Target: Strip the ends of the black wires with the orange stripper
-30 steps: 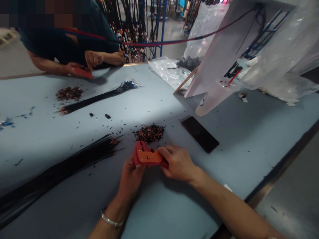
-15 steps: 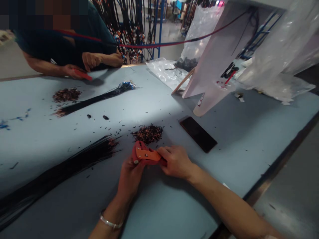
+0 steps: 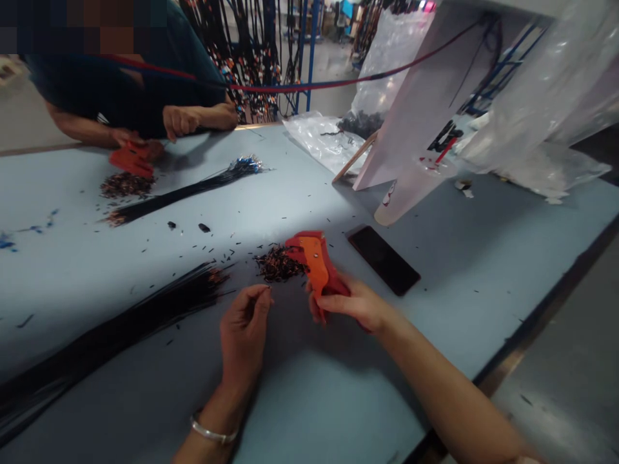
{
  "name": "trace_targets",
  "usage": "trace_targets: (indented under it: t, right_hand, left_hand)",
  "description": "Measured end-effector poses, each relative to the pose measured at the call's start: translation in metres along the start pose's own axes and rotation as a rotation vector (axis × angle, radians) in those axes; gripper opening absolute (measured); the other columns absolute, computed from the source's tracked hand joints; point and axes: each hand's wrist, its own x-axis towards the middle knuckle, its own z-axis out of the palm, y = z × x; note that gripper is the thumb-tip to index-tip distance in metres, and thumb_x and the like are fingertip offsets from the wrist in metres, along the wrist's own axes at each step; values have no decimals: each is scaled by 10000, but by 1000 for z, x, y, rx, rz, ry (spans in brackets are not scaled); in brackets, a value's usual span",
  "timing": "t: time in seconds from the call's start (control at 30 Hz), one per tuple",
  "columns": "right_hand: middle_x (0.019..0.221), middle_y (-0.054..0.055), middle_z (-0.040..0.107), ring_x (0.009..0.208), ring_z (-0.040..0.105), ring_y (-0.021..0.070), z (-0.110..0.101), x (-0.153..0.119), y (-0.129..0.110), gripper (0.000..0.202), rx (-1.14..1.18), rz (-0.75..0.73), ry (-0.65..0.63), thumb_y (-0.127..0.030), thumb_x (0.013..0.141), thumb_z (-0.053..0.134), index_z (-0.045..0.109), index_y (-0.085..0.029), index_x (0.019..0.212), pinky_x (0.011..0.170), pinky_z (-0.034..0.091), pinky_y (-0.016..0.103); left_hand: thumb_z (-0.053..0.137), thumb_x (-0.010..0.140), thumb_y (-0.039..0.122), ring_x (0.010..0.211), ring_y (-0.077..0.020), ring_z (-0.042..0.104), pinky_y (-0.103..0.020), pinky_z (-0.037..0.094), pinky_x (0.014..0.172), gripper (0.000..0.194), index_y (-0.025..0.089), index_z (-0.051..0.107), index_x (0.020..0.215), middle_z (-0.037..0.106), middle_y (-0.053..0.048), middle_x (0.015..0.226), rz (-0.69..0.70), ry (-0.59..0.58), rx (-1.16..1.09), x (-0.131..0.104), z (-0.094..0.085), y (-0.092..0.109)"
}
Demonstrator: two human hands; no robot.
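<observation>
My right hand [image 3: 360, 301] is wrapped round the handles of a red and orange wire stripper [image 3: 316, 258]. Its head points up and away from me, beside a pile of short dark and copper-coloured wire scraps [image 3: 278, 264]. To the left, my left hand [image 3: 246, 322] is closed in a pinch just below that pile. Whatever is between its fingertips is too small to make out. A thick bundle of black wires [image 3: 130, 328] lies on the table left of my left hand, with copper-coloured ends near it.
Across the table a co-worker's hand [image 3: 133, 145] holds another red wire stripper [image 3: 133, 160] over a second scrap pile [image 3: 126, 185]. A smaller wire bundle [image 3: 193, 187] lies nearby. To the right are a phone [image 3: 384, 259], a plastic cup with a straw [image 3: 416, 187] and a white panel [image 3: 406, 96].
My left hand has come off the wire stripper and sits apart from it. My right hand has turned the tool upright, its head over the pile's edge. The co-worker's tool moved left toward their pile.
</observation>
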Motion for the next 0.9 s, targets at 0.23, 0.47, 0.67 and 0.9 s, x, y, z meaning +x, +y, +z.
trace_targets:
  t: [0.23, 0.47, 0.67, 0.9]
  right_hand:
    - [765, 44, 651, 654, 655, 181, -4, -12, 15, 349, 412, 55, -51, -336, 733, 708, 571, -137, 985, 584, 532, 306]
    - [793, 59, 669, 677, 671, 180, 1, -19, 24, 413, 463, 117, -157, -361, 715, 760, 587, -126, 1007, 591, 540, 290]
    - [800, 57, 675, 677, 678, 168, 3, -20, 26, 432, 434, 169, -201, -391, 717, 780, 589, -126, 1000, 584, 555, 279]
    - [787, 51, 659, 679, 664, 155, 4, -21, 26, 396, 388, 158, -273, -375, 743, 763, 600, -114, 992, 597, 542, 271]
  left_hand:
    - [591, 855, 320, 583, -91, 582, -200, 490, 581, 223, 172, 671, 1001, 650, 3, 748, -28, -48, 20, 3, -2, 5]
    - [626, 844, 336, 468, -54, 535, -192, 468, 510, 231, 192, 649, 1023, 684, 11, 808, -69, -63, -66, 3, 0, 2]
    - [649, 831, 320, 535, -84, 570, -169, 470, 548, 154, 181, 663, 897, 624, 37, 580, -73, -39, -43, 3, 0, 1]
    - [640, 832, 312, 440, -55, 501, -171, 417, 433, 148, 183, 680, 892, 621, 19, 707, -16, -57, -133, 0, 0, 1]
